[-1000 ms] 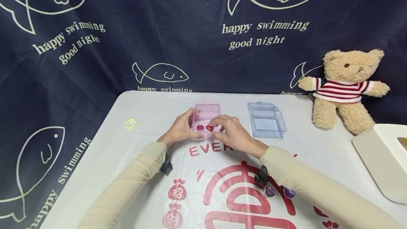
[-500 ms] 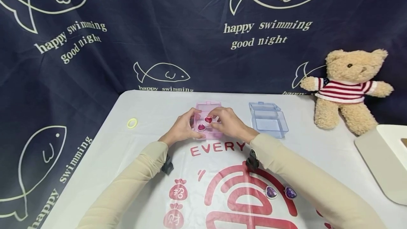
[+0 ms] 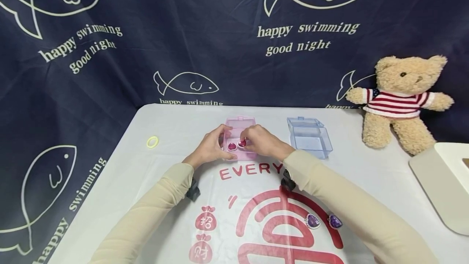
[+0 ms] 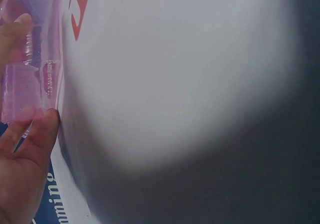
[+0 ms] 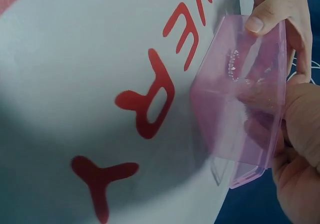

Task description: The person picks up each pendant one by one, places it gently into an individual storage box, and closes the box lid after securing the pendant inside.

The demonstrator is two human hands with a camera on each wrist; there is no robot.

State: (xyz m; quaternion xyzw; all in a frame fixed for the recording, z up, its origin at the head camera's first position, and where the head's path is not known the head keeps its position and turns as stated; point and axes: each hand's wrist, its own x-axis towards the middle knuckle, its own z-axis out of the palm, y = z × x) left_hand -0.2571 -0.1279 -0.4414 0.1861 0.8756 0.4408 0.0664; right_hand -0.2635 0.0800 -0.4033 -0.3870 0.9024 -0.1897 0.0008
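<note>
My left hand (image 3: 210, 146) grips the pink box (image 3: 246, 156) at its left side, thumb toward the near edge, steadying it on the surface (image 3: 176, 129); the lid stands open on the far side. My right hand (image 3: 265, 141) reaches inside, fingers narrowed in a pinch on the right-hand red gem (image 3: 242, 144). The left-hand red gem (image 3: 232, 146) lies in the box, just beside it. I can't tell whether the pinched gem touches the bottom.

I judge that I'm settling this gem next to its partner. The next move calls for parting my right fingers gently and lifting out without nudging either gem, while my left hand holds the box firm. The open blue box (image 3: 310, 144) stands to the right, and two purple gems (image 3: 313, 221) lie on the near right, both out of my grasp.
</note>
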